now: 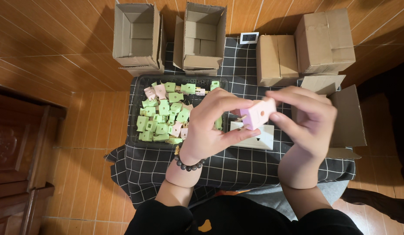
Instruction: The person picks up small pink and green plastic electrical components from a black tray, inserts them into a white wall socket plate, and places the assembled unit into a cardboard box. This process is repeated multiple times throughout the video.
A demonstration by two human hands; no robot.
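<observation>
Holding a pink plug point(258, 114) between both hands, just right of the black tray point(136, 130).
Lying roughly level, prongs pointing left toward left hand point(210, 126); pinched by left thumb and fingers, right hand point(308, 122) fingertips gripping right end.

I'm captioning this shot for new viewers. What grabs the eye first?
Both hands, the left hand and right hand, meet at centre around a small pink plug-like block. Just left of them sits a black tray heaped with green and pink pieces, with open cardboard boxes behind.

Two open cardboard boxes point(136, 37) stand on wooden floor point(58, 65); two closed cartons point(306, 48) and a small white device point(249, 38) rest on checked cloth point(236, 167).
</observation>
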